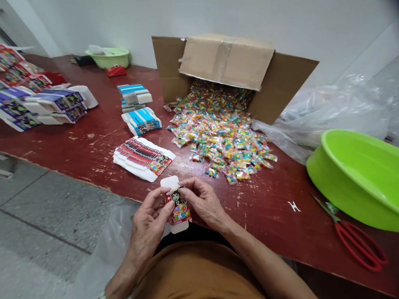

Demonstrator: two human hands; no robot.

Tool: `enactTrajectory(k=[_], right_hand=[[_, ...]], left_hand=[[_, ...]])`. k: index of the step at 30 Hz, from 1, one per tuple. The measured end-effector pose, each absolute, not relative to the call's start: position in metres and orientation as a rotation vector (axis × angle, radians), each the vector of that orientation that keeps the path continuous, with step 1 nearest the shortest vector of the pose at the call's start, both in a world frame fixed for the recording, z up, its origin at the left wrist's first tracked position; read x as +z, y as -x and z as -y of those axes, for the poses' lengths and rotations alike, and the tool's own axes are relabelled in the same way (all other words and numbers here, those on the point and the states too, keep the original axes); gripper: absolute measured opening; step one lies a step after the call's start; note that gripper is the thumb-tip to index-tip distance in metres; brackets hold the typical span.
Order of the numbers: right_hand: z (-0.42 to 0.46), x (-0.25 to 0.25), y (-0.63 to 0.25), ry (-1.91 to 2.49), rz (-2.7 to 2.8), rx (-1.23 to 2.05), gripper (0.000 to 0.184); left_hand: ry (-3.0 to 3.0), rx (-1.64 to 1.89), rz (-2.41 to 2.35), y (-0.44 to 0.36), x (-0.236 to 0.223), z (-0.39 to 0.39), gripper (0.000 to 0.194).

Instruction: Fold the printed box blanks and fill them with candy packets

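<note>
Between my two hands, just over the table's front edge, is a small printed candy box (180, 211) with white flaps sticking out at its top and bottom. My left hand (150, 217) grips its left side, the thumb lying on the printed front. At the upper right, the fingers and thumb of my right hand (203, 201) pinch the box near its top flap. Beyond them a fanned stack of flat red-and-black box blanks (142, 157) lies on the table. To its right spreads a heap of small clear candy packets (224, 142) with colourful pieces inside.
The packets spill from a tipped cardboard carton (227, 60). Blue box blanks (142, 121) and purple ones (55, 103) are stacked leftward. Red-handled scissors (355, 244) lie by a green basin (359, 182) at right. A red tape dispenser (116, 71) stands near a pale green basin (111, 60).
</note>
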State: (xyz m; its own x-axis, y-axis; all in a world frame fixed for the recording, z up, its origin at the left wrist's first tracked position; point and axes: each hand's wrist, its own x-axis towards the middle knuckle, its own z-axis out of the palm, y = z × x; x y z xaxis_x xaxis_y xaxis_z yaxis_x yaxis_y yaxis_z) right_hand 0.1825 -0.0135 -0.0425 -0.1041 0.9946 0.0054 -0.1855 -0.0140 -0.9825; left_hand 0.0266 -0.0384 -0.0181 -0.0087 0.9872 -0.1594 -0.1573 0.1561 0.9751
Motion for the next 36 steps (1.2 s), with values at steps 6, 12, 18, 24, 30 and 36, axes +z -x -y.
enactTrajectory(k=[6, 12, 18, 24, 30, 36], right_hand=[[-0.003, -0.038, -0.198, 1.041, 1.040, 1.670, 0.035], [-0.004, -0.037, -0.198, 1.002, 1.203, 1.569, 0.029], [0.005, -0.035, -0.197, 1.001, 1.515, 1.199, 0.024], [-0.001, -0.028, -0.199, 1.151, 1.387, 1.467, 0.026], [-0.008, -0.026, -0.196, 1.114, 1.205, 1.631, 0.026], [-0.006, -0.028, -0.202, 0.935, 1.297, 1.694, 0.027]], left_hand=[[-0.967, 0.963, -1.066, -0.018, -0.020, 0.030, 0.039], [-0.899, 1.098, -1.024, -0.014, -0.025, 0.031, 0.067], [-0.613, 0.778, -0.884, -0.019, -0.027, 0.037, 0.052], [-0.552, 0.797, -0.998, -0.029, -0.031, 0.035, 0.054], [-0.693, 0.892, -0.991, -0.027, -0.038, 0.034, 0.065], [-0.717, 0.884, -0.980, -0.023, -0.045, 0.036, 0.067]])
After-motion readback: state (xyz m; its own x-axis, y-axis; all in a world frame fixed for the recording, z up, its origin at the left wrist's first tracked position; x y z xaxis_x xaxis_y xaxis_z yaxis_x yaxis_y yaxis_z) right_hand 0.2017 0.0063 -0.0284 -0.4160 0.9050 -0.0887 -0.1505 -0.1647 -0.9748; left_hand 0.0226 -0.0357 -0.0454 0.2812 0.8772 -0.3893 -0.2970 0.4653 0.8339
